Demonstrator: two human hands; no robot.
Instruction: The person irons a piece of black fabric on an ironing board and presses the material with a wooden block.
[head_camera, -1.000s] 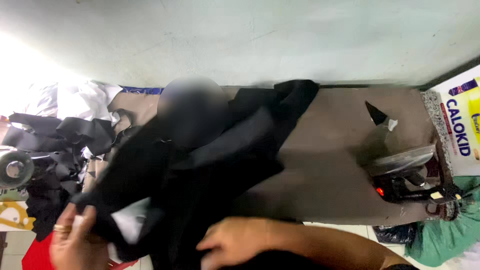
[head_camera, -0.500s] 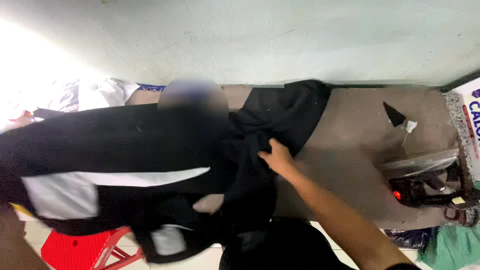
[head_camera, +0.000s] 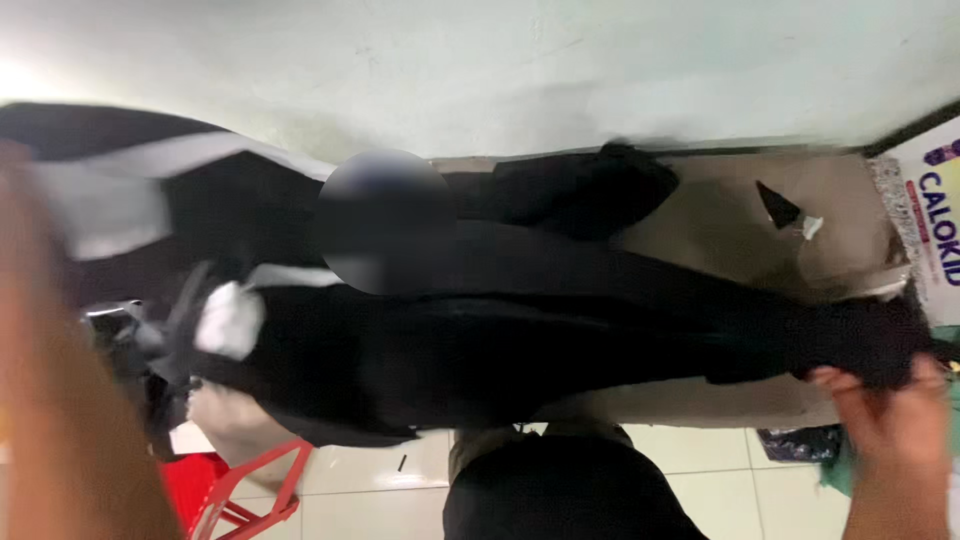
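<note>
Cloth, a black garment (head_camera: 560, 330), now lies stretched across the brown table (head_camera: 720, 215); earlier it was bunched at left. Right hand (head_camera: 885, 400) moved to lower right, fingers clenched on its end. Left hand (head_camera: 60, 330) is blurred; grip unclear.

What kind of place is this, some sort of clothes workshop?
Probably a small tailoring or pressing shop. A black garment with white lining is stretched over a padded brown table, held at one end by the right hand, with more dark cloth heaped behind it.
</note>
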